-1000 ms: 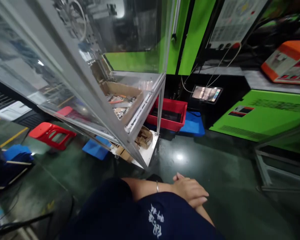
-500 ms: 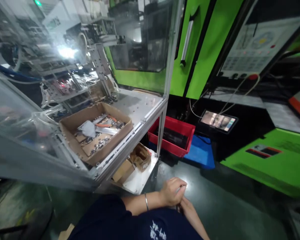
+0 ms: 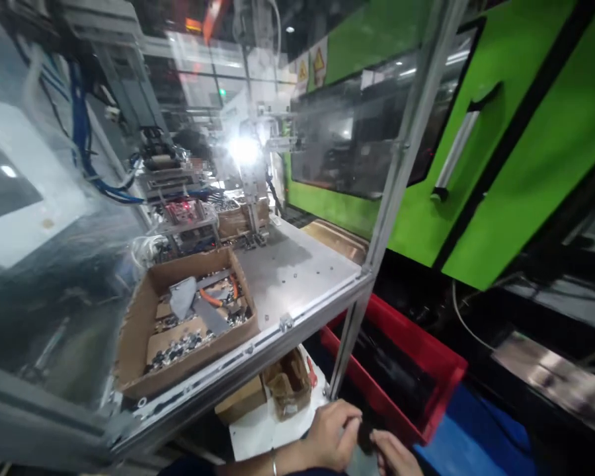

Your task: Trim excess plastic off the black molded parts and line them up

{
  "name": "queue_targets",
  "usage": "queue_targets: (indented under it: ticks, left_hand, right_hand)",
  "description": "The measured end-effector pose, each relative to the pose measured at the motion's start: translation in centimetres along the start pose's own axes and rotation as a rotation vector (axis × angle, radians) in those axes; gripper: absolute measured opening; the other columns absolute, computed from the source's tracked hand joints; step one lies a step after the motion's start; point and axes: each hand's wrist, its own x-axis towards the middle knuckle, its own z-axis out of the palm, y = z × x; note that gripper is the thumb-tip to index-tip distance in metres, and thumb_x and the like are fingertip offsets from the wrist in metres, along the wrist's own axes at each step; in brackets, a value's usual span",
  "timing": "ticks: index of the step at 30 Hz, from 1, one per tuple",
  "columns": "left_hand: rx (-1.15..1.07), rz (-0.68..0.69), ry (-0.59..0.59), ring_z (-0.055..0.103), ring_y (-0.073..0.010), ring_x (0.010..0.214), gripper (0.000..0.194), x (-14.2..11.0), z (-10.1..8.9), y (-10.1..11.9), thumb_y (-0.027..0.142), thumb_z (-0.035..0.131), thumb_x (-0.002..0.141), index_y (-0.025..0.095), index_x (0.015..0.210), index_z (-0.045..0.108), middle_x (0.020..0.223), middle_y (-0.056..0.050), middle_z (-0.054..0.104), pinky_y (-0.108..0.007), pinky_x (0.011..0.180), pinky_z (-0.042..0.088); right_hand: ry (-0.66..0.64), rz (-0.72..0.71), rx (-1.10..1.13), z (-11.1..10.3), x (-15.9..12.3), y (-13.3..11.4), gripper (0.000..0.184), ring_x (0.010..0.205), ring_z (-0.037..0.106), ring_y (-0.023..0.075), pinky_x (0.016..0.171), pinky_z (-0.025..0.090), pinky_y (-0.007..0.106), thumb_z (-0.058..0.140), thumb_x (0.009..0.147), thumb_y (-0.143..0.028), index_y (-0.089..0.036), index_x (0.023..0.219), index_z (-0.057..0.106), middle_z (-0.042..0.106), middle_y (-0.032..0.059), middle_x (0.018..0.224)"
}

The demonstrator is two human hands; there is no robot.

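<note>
My left hand (image 3: 330,436) sits at the bottom edge with a thin bracelet on its wrist, its fingers curled in toward the thumb. My right hand (image 3: 394,456) is just to its right, cut off by the frame, with its fingertips drawn together and pointing at the left hand. A small dark thing (image 3: 364,436) shows between the two hands; I cannot make out what it is. Both hands hover in front of the red bin (image 3: 416,370) and the white lower shelf (image 3: 258,430).
A clear-walled enclosure on an aluminium frame (image 3: 347,337) holds a cardboard box (image 3: 133,330) of small metal parts and tools. Small cardboard boxes (image 3: 287,387) stand on the lower shelf. A green machine (image 3: 506,165) fills the right, with a blue crate (image 3: 476,436) below it.
The view has swung upward and nearer the enclosure. My hands, one laid over the other a second ago, have come apart and now meet at the fingertips at the bottom edge.
</note>
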Motion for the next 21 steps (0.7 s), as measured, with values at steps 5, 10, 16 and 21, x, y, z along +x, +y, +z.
queue_targets:
  ticks: [5,10,16,21]
  left_hand:
    - [0.153,-0.074,0.17,0.067,-0.0146,0.066,0.021,2.3,2.4,-1.6,0.021,0.043,0.091,0.015,0.09,0.063,0.072,-0.007,0.07,-0.022,0.063,0.053]
    - [0.275,-0.295,0.264,0.068,-0.016,0.069,0.02,3.7,6.8,-1.7,0.022,0.044,0.091,0.019,0.09,0.064,0.075,-0.006,0.071,-0.024,0.065,0.054]
    - [0.422,-0.509,0.296,0.068,-0.0196,0.065,0.024,3.3,8.6,-2.1,0.026,0.042,0.089,0.023,0.085,0.066,0.073,-0.005,0.071,-0.027,0.062,0.054]
    - [0.532,-0.628,0.331,0.068,-0.0193,0.064,0.028,2.1,6.7,-3.2,0.021,0.039,0.087,0.022,0.085,0.067,0.073,-0.005,0.071,-0.027,0.065,0.053]
  right_hand:
    - [-0.025,-0.127,-0.002,-6.3,6.8,-9.2,0.038,0.038,0.04,0.0088,0.041,0.03,0.023,0.066,0.049,-0.056,-0.019,0.054,0.058,0.043,-0.0051,0.042]
    - [-0.111,-0.311,-0.107,-9.7,13.4,-19.0,0.04,0.041,0.04,0.0096,0.041,0.032,0.024,0.065,0.053,-0.057,-0.018,0.06,0.06,0.045,-0.0042,0.044]
    - [-0.186,-0.581,-0.234,-8.0,20.5,-27.8,0.041,0.041,0.042,0.0102,0.041,0.035,0.024,0.059,0.059,-0.06,-0.019,0.061,0.057,0.047,-0.0028,0.044]
    - [-0.317,-0.778,-0.372,-2.2,25.1,-33.9,0.033,0.055,0.053,0.0148,0.053,0.045,0.027,0.06,0.068,-0.051,-0.019,0.062,0.057,0.056,0.0005,0.054]
